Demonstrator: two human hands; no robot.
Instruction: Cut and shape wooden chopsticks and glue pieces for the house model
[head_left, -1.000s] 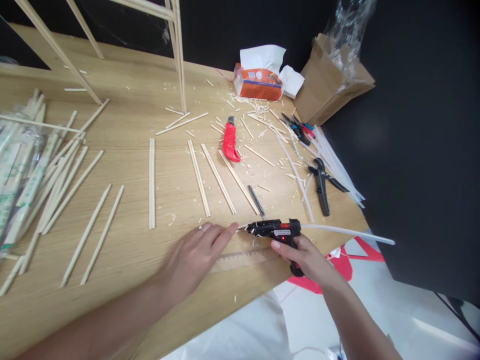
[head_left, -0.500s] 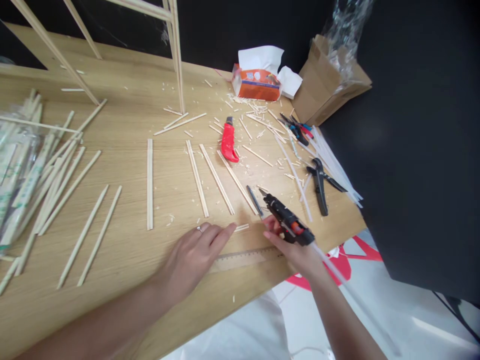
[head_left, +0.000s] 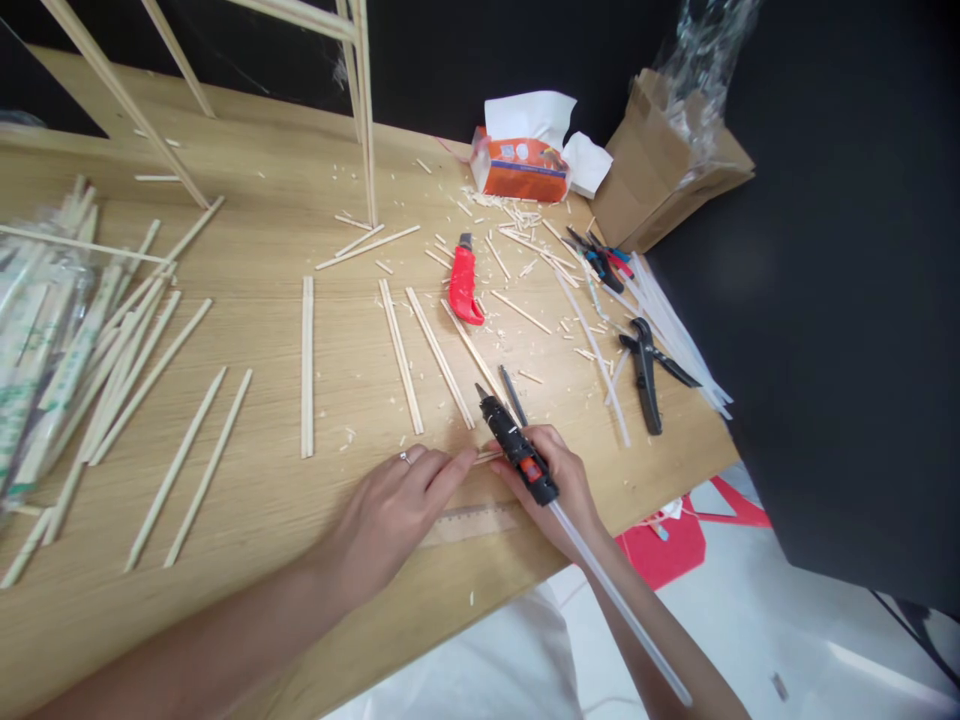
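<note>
Ahead of my left hand, a bare lane of light wooden tabletop runs between two glued-looking pairs of pale, slim sticks. Ahead of my right hand, a slim dark pen and a red plastic-handled cutter obstruct; rightward, bare wood reaches toward black-handled pliers.

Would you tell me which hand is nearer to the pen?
Right. The right hand, holding the glue gun, is just below the near end of the pen; the left hand is farther off, below and to the left.
</note>
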